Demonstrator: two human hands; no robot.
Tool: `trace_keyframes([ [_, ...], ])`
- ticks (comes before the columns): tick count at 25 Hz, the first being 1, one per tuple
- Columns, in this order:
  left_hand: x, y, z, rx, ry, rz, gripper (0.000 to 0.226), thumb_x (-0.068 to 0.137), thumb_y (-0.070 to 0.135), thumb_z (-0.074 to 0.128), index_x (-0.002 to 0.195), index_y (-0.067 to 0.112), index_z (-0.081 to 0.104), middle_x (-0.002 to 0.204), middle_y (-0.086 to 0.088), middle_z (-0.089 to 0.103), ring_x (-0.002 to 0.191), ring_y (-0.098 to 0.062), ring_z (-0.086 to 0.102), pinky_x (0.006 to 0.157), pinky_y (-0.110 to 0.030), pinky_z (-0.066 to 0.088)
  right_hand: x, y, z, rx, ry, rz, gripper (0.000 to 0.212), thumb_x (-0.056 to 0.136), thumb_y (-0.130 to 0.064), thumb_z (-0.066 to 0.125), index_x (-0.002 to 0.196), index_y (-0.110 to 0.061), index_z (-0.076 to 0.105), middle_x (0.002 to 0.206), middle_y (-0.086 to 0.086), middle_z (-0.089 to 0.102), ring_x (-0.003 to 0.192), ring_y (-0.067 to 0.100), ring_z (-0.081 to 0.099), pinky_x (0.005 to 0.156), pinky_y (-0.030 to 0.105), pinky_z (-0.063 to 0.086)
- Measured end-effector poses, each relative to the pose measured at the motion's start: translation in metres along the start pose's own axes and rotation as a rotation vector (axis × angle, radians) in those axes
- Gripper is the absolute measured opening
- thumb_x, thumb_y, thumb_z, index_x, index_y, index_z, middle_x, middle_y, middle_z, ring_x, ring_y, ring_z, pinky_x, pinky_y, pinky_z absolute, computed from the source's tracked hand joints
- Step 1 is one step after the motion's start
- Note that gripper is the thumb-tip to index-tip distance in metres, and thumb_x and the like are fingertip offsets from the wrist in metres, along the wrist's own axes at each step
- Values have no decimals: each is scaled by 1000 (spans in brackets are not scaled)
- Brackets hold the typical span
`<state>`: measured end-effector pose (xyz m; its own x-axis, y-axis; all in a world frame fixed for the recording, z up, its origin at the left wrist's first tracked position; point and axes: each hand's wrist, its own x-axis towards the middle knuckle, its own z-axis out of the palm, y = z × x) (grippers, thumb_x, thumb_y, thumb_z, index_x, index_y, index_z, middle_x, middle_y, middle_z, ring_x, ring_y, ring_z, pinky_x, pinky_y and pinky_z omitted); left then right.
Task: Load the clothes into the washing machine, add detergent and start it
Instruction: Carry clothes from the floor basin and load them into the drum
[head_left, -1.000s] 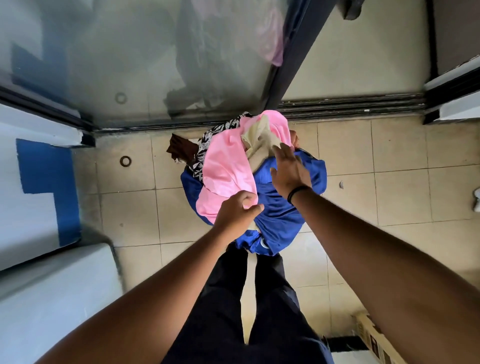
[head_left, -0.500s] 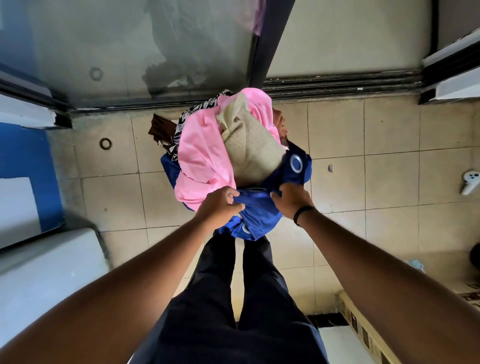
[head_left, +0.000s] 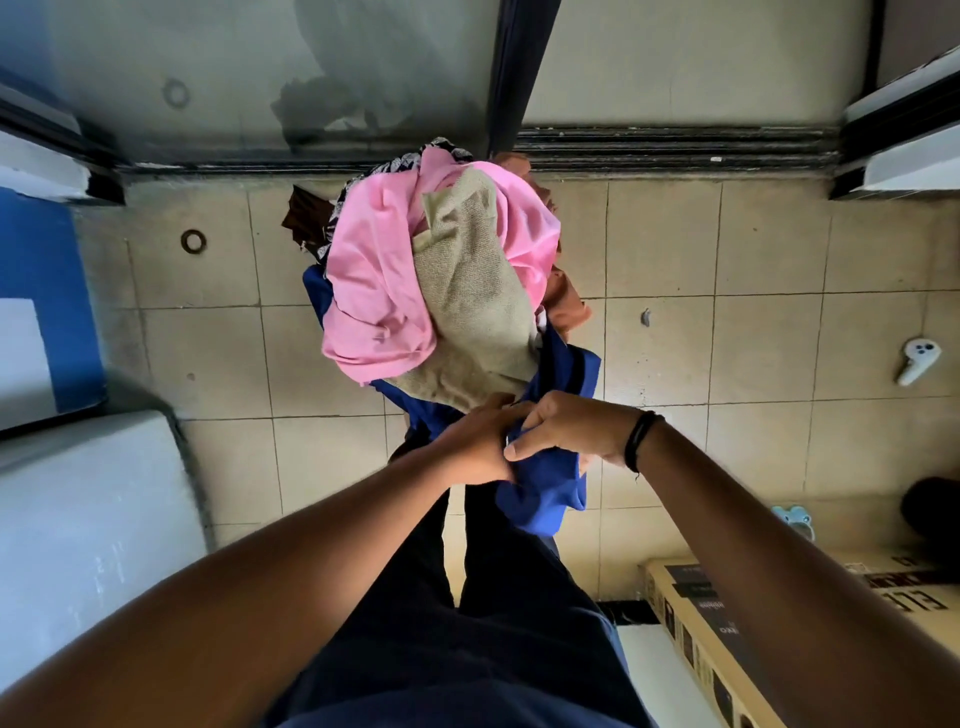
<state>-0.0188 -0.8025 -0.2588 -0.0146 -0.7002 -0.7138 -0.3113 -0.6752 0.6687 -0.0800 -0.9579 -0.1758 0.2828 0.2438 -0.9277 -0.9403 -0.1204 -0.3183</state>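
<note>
Fingers of left hand (head_left: 475, 447) and right hand (head_left: 569, 428) curled, gripping blue cloth (head_left: 545, 488). Bundle at 12 o'clock: pink garment (head_left: 374, 291), beige knit (head_left: 467, 312).

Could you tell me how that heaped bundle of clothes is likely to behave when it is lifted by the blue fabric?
The bundle of clothes will probably sag, since it is all soft cloth. The pink garment and beige towel lie loose on top and may slide off. The left hand and right hand both grip the blue fabric, which suggests some weight.
</note>
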Motion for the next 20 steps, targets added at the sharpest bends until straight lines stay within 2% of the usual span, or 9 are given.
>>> trace_keyframes([
  [2, 7, -3, 10, -84, 87, -7, 46, 76, 23, 71, 122, 19, 67, 129, -10, 59, 116, -30, 63, 93, -36, 52, 7, 6, -5, -24, 46, 1, 44, 91, -30, 72, 48, -20, 63, 45, -9, 52, 44, 4, 50, 48, 21, 41],
  [4, 16, -7, 15, -100, 150, -55, 29, 87, 19, 70, 115, 9, 70, 120, -7, 64, 116, -29, 63, 92, -28, 47, 25, 14, -12, 4, 187, -53, 38, 94, -41, 67, 69, -11, 67, 62, 6, 66, 56, 10, 57, 55, 25, 49],
  [6, 26, -14, 22, -102, 166, -5, 34, 84, 17, 79, 114, 5, 69, 120, -3, 60, 119, -26, 60, 93, -24, 43, 55, 31, -23, -48, 458, -143, 36, 93, -42, 66, 92, -6, 69, 93, 19, 70, 80, 20, 63, 79, 37, 54],
  [8, 30, -14, 36, -90, 85, -13, 50, 76, 33, 83, 117, 9, 66, 123, 1, 61, 113, -21, 61, 97, -33, 49, 88, 51, -38, -208, 737, -122, 43, 86, -38, 72, 121, -16, 60, 128, 15, 57, 113, 31, 56, 100, 42, 47],
  [10, 36, -17, 57, -63, 2, 13, 55, 71, 44, 79, 114, 13, 65, 117, 4, 62, 104, -18, 62, 93, -41, 52, 118, 69, -51, -286, 758, 63, 69, 80, -33, 75, 140, -24, 41, 151, 13, 29, 131, 39, 38, 106, 50, 41],
  [11, 38, -16, 66, -56, -30, 32, 53, 72, 44, 79, 113, 13, 66, 116, 5, 62, 103, -17, 62, 92, -42, 52, 132, 76, -55, -298, 726, 149, 74, 79, -29, 76, 142, -25, 37, 154, 13, 24, 134, 41, 33, 105, 54, 40],
  [13, 43, -15, 78, -52, -36, 43, 48, 75, 40, 80, 111, 12, 67, 114, 5, 64, 100, -17, 63, 89, -42, 52, 154, 84, -59, -302, 762, 193, 71, 79, -26, 74, 141, -24, 38, 150, 13, 30, 133, 42, 34, 101, 55, 40],
  [17, 63, -27, 80, -76, 133, -96, 44, 74, 42, 75, 106, 13, 65, 100, 2, 68, 91, -19, 65, 79, -39, 54, 183, 75, -55, -222, 1101, -260, 71, 77, -36, 69, 141, -20, 46, 135, 8, 52, 117, 37, 51, 93, 46, 49],
  [20, 75, -39, 74, -84, 148, -198, 24, 84, 26, 72, 101, 12, 62, 91, 2, 64, 87, -20, 62, 72, -31, 44, 200, 63, -57, -36, 1105, -389, 71, 75, -40, 68, 140, -20, 48, 137, 3, 54, 112, 32, 59, 93, 41, 50],
])
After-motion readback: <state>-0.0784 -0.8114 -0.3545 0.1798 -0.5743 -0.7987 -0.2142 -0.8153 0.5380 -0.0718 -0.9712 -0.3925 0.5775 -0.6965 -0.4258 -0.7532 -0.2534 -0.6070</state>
